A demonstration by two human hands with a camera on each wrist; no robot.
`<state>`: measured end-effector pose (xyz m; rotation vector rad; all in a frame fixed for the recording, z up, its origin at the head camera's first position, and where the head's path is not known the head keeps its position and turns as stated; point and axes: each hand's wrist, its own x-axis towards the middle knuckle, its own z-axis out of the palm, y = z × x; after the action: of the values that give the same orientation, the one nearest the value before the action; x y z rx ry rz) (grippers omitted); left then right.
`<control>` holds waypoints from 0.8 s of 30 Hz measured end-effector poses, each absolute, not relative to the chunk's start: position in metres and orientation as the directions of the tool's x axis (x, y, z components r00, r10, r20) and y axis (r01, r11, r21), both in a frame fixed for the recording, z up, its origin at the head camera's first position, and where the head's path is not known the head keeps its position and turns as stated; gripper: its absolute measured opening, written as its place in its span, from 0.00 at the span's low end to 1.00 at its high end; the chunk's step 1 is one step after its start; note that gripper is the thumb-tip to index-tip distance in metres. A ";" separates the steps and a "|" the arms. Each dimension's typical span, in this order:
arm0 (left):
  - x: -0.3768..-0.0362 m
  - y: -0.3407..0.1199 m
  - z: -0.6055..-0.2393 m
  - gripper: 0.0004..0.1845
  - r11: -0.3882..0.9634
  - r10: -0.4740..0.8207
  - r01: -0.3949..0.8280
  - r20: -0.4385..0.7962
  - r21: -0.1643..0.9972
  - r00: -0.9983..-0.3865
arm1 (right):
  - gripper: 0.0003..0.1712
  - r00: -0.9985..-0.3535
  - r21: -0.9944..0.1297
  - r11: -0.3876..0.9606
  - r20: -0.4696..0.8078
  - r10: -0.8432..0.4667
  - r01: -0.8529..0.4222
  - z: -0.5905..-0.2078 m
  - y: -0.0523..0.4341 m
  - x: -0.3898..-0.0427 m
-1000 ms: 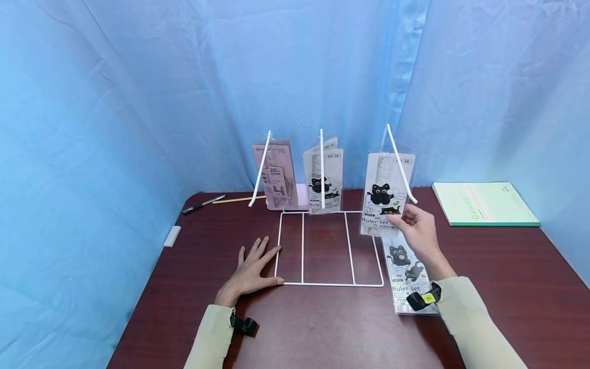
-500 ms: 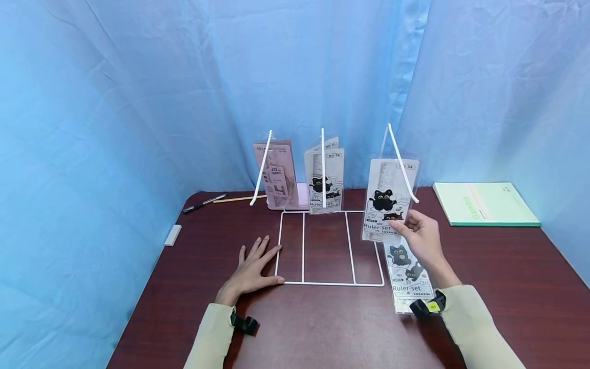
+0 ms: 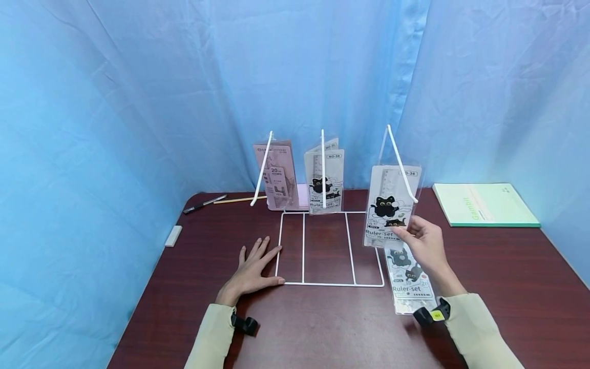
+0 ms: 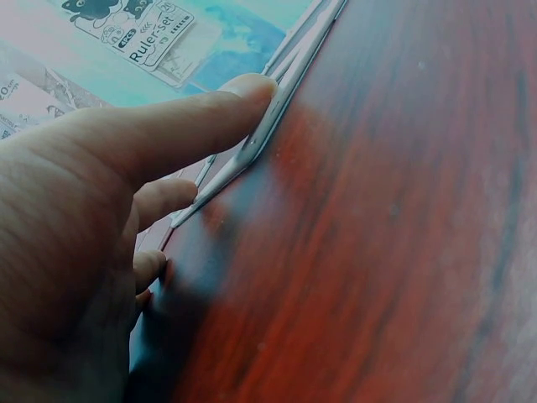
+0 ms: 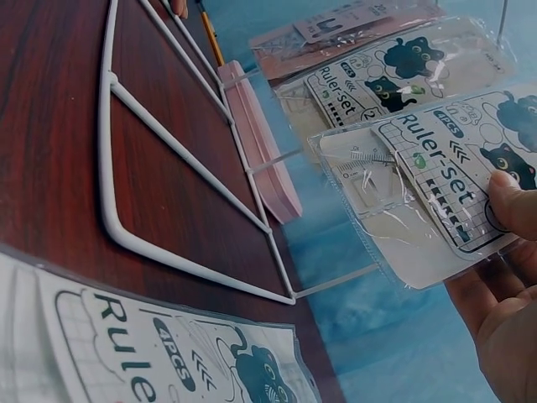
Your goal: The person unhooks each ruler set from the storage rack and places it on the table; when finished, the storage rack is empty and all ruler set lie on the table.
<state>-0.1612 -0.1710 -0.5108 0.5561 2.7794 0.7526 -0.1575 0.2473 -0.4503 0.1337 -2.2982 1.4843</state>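
Observation:
My right hand [image 3: 425,243] pinches the lower right edge of a ruler set pack [image 3: 392,205] printed with black cats, thumb on its front. The pack overlaps the right prong [image 3: 400,161] of a white wire rack [image 3: 328,284] in the head view. My left hand [image 3: 251,269] rests spread on the table, its fingertips and thumb at the rack's left side. Another ruler set [image 3: 410,282] lies flat on the table under my right wrist. Cat-print packs [image 3: 333,179] hang at the middle prong, and pink ruler packs [image 3: 282,171] at the left one.
A pale green notebook [image 3: 484,205] lies at the right back. To the left are a black pen [image 3: 203,204], a yellow pencil [image 3: 237,200] and a white eraser-like block [image 3: 172,236]. A pink case [image 5: 260,147] sits behind the rack, and blue curtains [image 3: 295,77] enclose the table.
My right hand has moved down and slightly toward me and to the right, with the pinched ruler set. My left hand has stayed in place.

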 end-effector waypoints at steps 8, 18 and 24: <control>-0.161 -0.170 -0.511 0.48 0.795 0.409 0.301 -0.101 0.526 -0.907 | 0.08 -0.916 -0.849 0.441 0.380 0.127 -0.291 -0.450 0.246 -0.150; -0.161 -0.171 -0.510 0.48 0.796 0.410 0.300 -0.105 0.525 -0.906 | 0.10 -0.925 -0.868 0.406 0.360 0.122 -0.284 -0.449 0.244 -0.138; -0.161 -0.170 -0.510 0.48 0.794 0.414 0.302 -0.104 0.528 -0.904 | 0.09 -0.913 -0.860 0.395 0.392 0.111 -0.322 -0.449 0.244 -0.133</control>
<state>-0.1606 -0.1702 -0.5097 0.5595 2.7687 0.7622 -0.1329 0.2438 -0.4486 0.1820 -2.2707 1.5283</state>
